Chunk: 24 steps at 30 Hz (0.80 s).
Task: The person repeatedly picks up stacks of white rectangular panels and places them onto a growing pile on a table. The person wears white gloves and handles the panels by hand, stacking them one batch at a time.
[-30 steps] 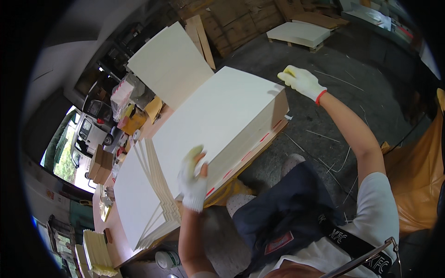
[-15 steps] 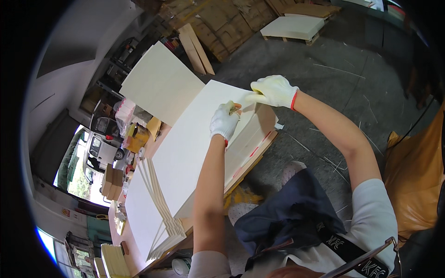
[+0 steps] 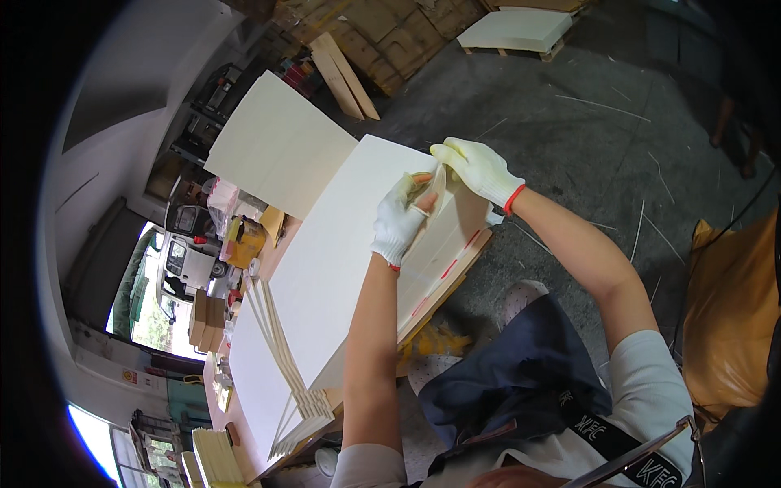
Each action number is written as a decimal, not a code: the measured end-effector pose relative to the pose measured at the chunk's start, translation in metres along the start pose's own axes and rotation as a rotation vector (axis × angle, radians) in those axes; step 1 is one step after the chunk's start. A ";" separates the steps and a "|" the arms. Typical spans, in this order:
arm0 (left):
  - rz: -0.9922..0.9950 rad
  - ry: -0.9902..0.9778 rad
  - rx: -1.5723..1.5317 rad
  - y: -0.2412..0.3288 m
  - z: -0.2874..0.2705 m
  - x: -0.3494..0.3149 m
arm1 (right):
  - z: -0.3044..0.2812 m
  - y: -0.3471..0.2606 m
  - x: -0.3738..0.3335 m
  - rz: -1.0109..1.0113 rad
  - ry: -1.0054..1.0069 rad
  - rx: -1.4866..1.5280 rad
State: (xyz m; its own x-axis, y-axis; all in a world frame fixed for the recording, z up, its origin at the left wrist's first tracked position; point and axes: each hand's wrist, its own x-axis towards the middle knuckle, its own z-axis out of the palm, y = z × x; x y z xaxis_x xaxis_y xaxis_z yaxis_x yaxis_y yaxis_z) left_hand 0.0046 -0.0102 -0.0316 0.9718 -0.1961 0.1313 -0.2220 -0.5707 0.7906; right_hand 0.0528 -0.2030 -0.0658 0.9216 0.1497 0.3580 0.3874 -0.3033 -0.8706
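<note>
the right grip, a white and yellow glove with a red cuff, is drawn together, thumb against fingers, and seems to pinch a raised corner on a tall stack of white sheets. the left grip, in a white glove with bare fingertips showing, is half curled beside that corner; i cannot tell whether it pinches the sheets or only rests on them. the stack lies on the tabletop beneath both grips, with red marks low on its near side.

how many sheets are caught is hidden, so an uneven pinch could let some slide back out of line. bending the corner too sharply could leave a crease, and the bare fingertips could be cut if a sheet edge drags across them. a hard sideways pull might also skew the stack or disturb the fanned sheets next to it. the cream sheets at its far end could be knocked too.

farther along the tabletop, a clear plastic bag holds something pink and white, and a yellow container stands near it, its contents too small to tell. the brown cardboard boxes do not show what is inside. on the right, a big orange sack hides its contents. across the floor, 1 pallet carries more white sheets.
</note>
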 end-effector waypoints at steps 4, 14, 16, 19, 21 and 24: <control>0.056 0.004 -0.016 -0.015 0.000 0.006 | -0.002 -0.002 0.000 0.008 -0.021 0.004; 0.072 0.041 -0.059 -0.011 0.000 0.004 | 0.001 0.006 -0.002 -0.035 0.012 -0.002; 0.065 0.102 -0.029 -0.005 0.004 -0.002 | 0.001 0.005 -0.003 -0.046 0.016 -0.042; 0.122 0.109 0.137 -0.008 0.002 0.000 | 0.002 0.002 -0.003 -0.056 0.011 -0.095; 0.107 0.081 0.189 -0.011 0.000 0.000 | 0.003 0.001 -0.004 -0.083 0.037 -0.072; -0.010 0.016 0.113 0.008 0.008 -0.004 | 0.004 0.008 -0.004 -0.075 0.052 -0.050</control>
State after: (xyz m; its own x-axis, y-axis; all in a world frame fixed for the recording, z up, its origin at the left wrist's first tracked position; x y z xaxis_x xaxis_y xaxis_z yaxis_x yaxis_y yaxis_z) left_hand -0.0021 -0.0202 -0.0303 0.9751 -0.1770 0.1339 -0.2185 -0.6594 0.7193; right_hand 0.0527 -0.2025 -0.0755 0.8895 0.1251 0.4396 0.4546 -0.3398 -0.8233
